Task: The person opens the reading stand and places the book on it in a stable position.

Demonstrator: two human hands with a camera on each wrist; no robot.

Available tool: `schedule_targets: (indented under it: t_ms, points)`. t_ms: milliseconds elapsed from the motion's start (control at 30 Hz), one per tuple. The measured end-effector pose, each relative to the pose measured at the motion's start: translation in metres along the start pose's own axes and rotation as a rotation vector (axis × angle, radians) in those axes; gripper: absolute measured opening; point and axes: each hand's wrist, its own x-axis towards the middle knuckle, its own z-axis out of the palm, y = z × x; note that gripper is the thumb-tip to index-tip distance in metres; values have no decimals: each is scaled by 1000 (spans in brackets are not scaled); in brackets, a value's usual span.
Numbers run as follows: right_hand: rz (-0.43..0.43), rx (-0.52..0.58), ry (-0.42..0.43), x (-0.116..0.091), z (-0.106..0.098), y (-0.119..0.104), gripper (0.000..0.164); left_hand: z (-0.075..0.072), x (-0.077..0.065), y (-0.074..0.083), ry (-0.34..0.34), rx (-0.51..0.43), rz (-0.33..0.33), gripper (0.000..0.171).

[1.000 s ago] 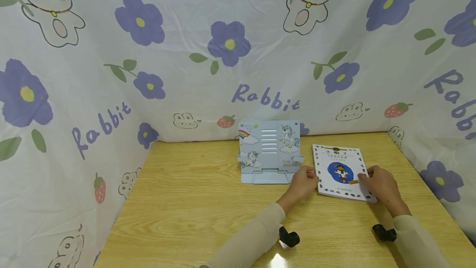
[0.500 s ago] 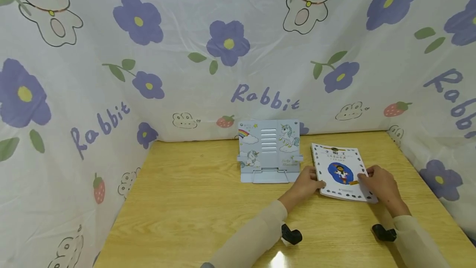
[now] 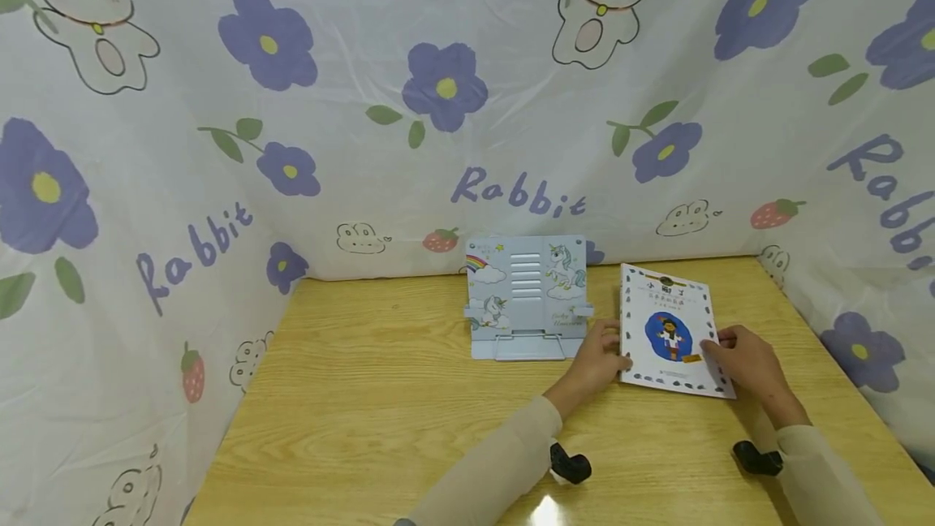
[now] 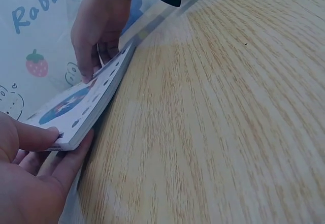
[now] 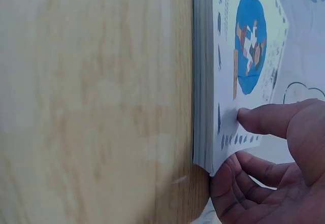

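Note:
A white paperback book (image 3: pixel 661 339) with a blue round picture of a figure on its cover is held between two hands on the right of the table. My left hand (image 3: pixel 597 360) pinches its left edge, thumb on the cover and fingers beneath, as the left wrist view shows. At the right edge my right hand (image 3: pixel 748 360) grips it, thumb (image 5: pixel 264 120) on the cover and fingers curled under. The book's far edge is tilted up from the table. Just left of the book stands a pale blue metal book stand (image 3: pixel 527 291) with unicorns and a rainbow.
The wooden table (image 3: pixel 365 396) runs back to a hanging cloth (image 3: pixel 380 185) printed with flowers and rabbits, which also closes off both sides. A black piece (image 3: pixel 570 463) sits at the left cuff and another black piece (image 3: pixel 756 459) at the right cuff.
The book's far edge has risen, so its cover faces me more. My left fingers have taken hold of its left edge, with the thumb now over the cover. The stand stays in place.

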Motion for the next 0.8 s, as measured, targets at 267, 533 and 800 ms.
schedule_targets:
  t_ms: [267,533,800]
  points:
    - [-11,34,-99,0,-7,1,69,-2,-3,0,3,-30,31,63]
    - [21,188,-155,3,-8,8,74,-5,-4,-1,33,-4,39,63]
    - [15,298,-113,1,-7,11,67,-10,-3,2,4,-38,29,61]
